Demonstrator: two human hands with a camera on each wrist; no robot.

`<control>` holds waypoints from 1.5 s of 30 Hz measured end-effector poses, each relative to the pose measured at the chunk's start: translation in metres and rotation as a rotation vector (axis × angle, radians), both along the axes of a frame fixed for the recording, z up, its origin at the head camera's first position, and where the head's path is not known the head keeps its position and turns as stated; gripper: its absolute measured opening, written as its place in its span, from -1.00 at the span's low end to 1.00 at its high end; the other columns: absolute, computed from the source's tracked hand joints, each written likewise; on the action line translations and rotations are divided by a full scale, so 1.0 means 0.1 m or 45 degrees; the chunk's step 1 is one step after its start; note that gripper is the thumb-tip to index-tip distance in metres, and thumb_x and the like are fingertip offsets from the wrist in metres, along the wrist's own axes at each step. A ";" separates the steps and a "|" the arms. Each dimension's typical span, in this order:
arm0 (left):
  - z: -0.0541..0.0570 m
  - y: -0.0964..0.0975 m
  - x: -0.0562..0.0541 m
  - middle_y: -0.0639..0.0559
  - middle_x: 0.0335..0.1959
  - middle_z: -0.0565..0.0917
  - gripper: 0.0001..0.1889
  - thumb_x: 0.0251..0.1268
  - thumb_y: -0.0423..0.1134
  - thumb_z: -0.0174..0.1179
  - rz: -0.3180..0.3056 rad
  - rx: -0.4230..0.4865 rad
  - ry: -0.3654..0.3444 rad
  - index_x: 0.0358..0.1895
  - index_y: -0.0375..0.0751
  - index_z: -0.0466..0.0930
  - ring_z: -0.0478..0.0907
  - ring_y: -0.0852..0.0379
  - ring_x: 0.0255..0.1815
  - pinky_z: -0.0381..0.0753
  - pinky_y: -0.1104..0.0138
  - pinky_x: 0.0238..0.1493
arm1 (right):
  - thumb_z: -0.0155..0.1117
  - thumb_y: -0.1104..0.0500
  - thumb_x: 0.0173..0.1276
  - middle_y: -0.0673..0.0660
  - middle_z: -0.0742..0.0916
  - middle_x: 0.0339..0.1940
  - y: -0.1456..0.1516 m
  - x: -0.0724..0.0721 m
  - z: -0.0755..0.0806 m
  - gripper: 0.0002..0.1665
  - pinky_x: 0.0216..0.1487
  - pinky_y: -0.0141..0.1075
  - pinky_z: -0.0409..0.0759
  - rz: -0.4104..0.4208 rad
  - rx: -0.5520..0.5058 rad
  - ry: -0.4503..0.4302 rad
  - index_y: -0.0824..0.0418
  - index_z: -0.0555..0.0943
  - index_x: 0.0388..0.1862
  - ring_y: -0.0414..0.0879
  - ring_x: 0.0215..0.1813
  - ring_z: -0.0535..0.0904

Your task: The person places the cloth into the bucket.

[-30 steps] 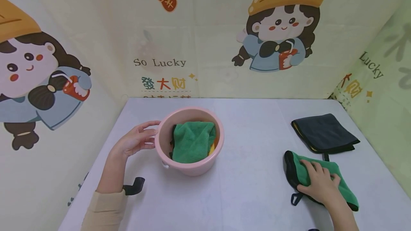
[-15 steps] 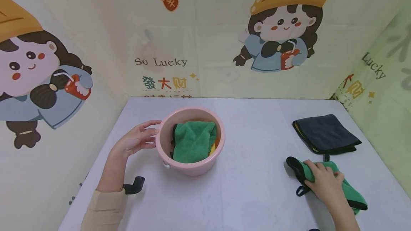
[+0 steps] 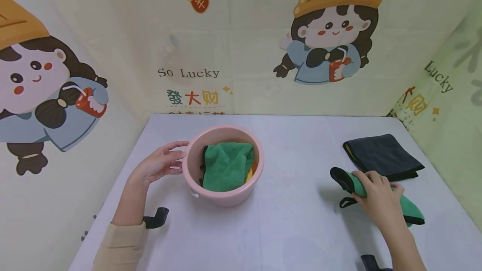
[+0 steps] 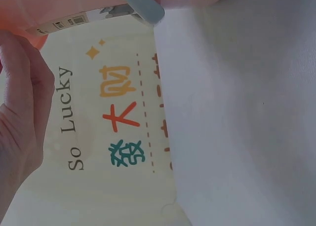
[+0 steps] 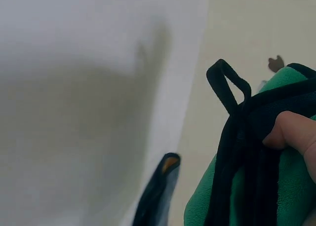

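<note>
In the head view my right hand (image 3: 380, 198) grips a folded green cloth (image 3: 412, 210) with black edging and holds it above the table, its shadow falling to the left. The right wrist view has the thumb (image 5: 294, 134) pressing the cloth's dark edge, beside a black hanging loop (image 5: 228, 85). My left hand (image 3: 160, 164) touches the left side of a pink bucket (image 3: 226, 199) with its fingers extended. Inside the bucket lies another green cloth (image 3: 227, 166), with a bit of yellow at its right.
A folded dark grey cloth (image 3: 382, 154) lies at the table's back right, just beyond my right hand. The white table (image 3: 293, 221) meets a printed curtain (image 3: 248, 53) at its back edge. A label (image 4: 74, 21) shows on the bucket's side.
My right hand has closed around the green cloth, folding it, and lifted it off the table toward the dark cloth. The left hand stays at the bucket.
</note>
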State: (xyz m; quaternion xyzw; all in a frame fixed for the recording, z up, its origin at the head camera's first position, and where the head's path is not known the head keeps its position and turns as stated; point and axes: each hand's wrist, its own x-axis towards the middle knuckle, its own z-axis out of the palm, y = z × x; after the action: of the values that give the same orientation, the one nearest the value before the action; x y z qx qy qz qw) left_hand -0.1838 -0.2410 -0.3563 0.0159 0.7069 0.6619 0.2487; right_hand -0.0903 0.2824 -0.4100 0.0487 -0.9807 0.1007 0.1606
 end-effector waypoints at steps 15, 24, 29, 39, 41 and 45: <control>0.00 -0.01 -0.01 0.05 -0.20 0.60 -0.51 0.34 -0.21 0.04 -0.025 0.003 0.004 0.28 -0.23 0.19 0.62 0.12 -0.33 0.64 0.28 -0.22 | 0.56 0.33 -0.30 0.25 0.50 -0.24 -0.45 -0.42 0.39 -0.28 -0.18 0.19 0.16 0.249 0.018 0.250 0.15 0.47 -0.06 0.25 -0.17 0.39; -0.01 -0.01 -0.01 0.05 -0.19 0.60 -0.50 0.32 -0.19 0.06 -0.020 -0.017 0.018 0.28 -0.21 0.20 0.63 0.12 -0.33 0.64 0.27 -0.22 | 0.57 0.33 -0.26 0.21 0.53 -0.22 -0.85 -0.61 0.65 -0.31 -0.14 0.21 0.19 0.377 0.021 0.323 0.12 0.50 -0.06 0.21 -0.15 0.42; -0.02 -0.01 -0.01 0.06 -0.18 0.60 -0.50 0.32 -0.19 0.06 -0.011 -0.028 0.015 0.28 -0.19 0.20 0.63 0.12 -0.34 0.64 0.27 -0.23 | 0.60 0.28 -0.29 0.20 0.54 -0.22 -1.08 -0.70 0.74 -0.30 -0.12 0.18 0.21 0.469 0.042 0.373 0.09 0.51 -0.07 0.18 -0.15 0.43; -0.01 0.00 -0.01 0.05 -0.18 0.59 -0.47 0.33 -0.21 0.05 -0.027 -0.018 0.008 0.31 -0.26 0.15 0.62 0.12 -0.33 0.64 0.27 -0.21 | 0.55 0.15 -0.14 0.13 0.54 -0.22 -1.55 -0.80 0.89 -0.43 -0.07 0.12 0.25 0.623 0.092 0.436 0.02 0.52 -0.09 0.10 -0.18 0.44; -0.01 0.00 -0.01 0.05 -0.18 0.59 -0.46 0.33 -0.21 0.05 -0.029 -0.019 0.006 0.31 -0.26 0.14 0.62 0.12 -0.33 0.64 0.27 -0.21 | 0.54 0.12 -0.12 0.12 0.54 -0.22 -1.64 -0.82 0.91 -0.44 -0.06 0.11 0.25 0.657 0.098 0.434 0.00 0.52 -0.09 0.08 -0.19 0.43; -0.01 0.00 -0.01 0.06 -0.18 0.59 -0.47 0.33 -0.20 0.05 -0.026 -0.016 0.002 0.31 -0.24 0.14 0.62 0.13 -0.32 0.64 0.27 -0.22 | 0.54 0.12 -0.12 0.10 0.52 -0.21 -1.81 -0.84 0.95 -0.40 -0.04 0.10 0.25 0.713 0.120 0.412 -0.01 0.50 -0.04 0.05 -0.18 0.41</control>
State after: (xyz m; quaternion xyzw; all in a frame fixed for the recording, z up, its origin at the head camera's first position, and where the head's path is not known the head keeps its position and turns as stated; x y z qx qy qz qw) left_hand -0.1851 -0.2413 -0.3569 0.0220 0.7111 0.6549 0.2549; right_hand -0.1744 0.1012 -0.3146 0.3394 -0.8944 0.0863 0.2781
